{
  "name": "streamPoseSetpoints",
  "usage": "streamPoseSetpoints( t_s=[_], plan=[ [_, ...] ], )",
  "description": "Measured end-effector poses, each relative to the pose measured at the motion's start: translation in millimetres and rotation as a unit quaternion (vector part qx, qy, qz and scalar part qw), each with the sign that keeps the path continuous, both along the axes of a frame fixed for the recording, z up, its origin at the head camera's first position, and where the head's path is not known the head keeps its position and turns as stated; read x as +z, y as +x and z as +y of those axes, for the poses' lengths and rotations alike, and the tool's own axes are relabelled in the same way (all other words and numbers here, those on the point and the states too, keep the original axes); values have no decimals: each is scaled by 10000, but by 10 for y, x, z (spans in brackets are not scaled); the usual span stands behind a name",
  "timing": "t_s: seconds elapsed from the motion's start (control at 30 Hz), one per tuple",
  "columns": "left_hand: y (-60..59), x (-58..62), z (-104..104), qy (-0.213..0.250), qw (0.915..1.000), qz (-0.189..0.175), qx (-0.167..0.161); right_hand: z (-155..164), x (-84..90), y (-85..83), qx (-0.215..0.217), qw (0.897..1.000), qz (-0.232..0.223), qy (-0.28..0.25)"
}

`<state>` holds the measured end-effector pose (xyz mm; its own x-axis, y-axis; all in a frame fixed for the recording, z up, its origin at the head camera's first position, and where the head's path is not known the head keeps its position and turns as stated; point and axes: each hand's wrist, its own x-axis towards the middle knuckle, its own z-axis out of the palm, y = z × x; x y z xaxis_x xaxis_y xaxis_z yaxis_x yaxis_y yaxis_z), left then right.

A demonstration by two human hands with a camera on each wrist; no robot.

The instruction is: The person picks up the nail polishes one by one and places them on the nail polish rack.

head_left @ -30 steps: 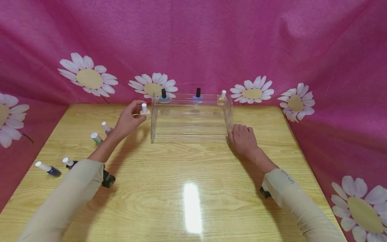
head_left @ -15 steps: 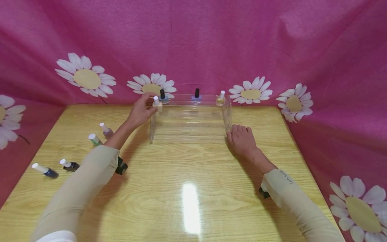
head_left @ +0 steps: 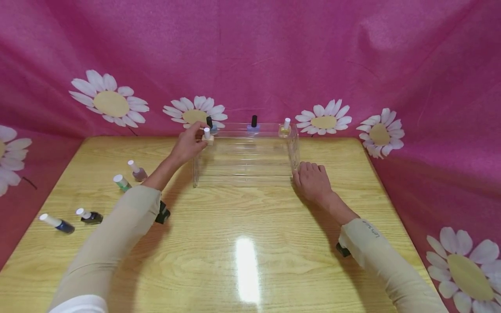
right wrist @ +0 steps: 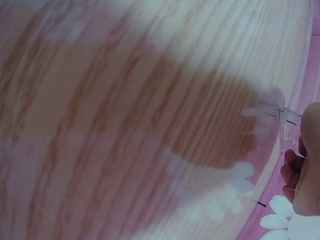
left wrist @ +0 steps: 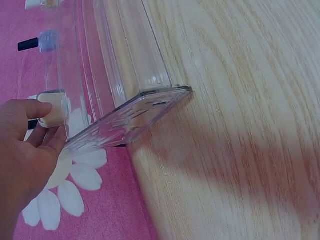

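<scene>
A clear acrylic stepped rack (head_left: 246,156) stands on the wooden table (head_left: 250,243) near the back. My left hand (head_left: 189,143) pinches a cream nail polish bottle with a white cap (head_left: 208,136) at the rack's top left corner; the cream bottle (left wrist: 54,107) and my left hand (left wrist: 25,150) also show in the left wrist view behind the rack's side wall (left wrist: 130,120). On the top step stand a blue bottle (head_left: 211,124), a violet bottle (head_left: 254,123) and a yellow bottle (head_left: 285,127). My right hand (head_left: 311,179) rests on the table against the rack's right front corner, also as the right hand (right wrist: 302,170).
Several loose bottles lie on the table's left side: mauve (head_left: 137,171), green (head_left: 121,182), black (head_left: 89,215) and dark blue (head_left: 57,223). A pink daisy-print cloth (head_left: 250,56) surrounds the table on the back and sides.
My left hand carried the cream bottle up and to the right, from beside the rack's left wall to its top left corner. The right hand stayed put.
</scene>
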<state>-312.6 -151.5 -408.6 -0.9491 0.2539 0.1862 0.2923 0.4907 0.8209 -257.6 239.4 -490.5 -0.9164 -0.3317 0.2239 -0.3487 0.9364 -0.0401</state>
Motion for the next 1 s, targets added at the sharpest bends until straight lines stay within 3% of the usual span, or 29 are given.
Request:
streamPoseSetpoints(
  t_s=[0.5, 1.0],
  plan=[
    [-15, -21, 55, -644, 9978, -22, -162, -6, 11, 18, 40, 9999, 103, -86],
    [-24, 31, 62, -790, 9963, -248, -239, -7, 3, 5, -65, 9999, -86, -84]
  ],
)
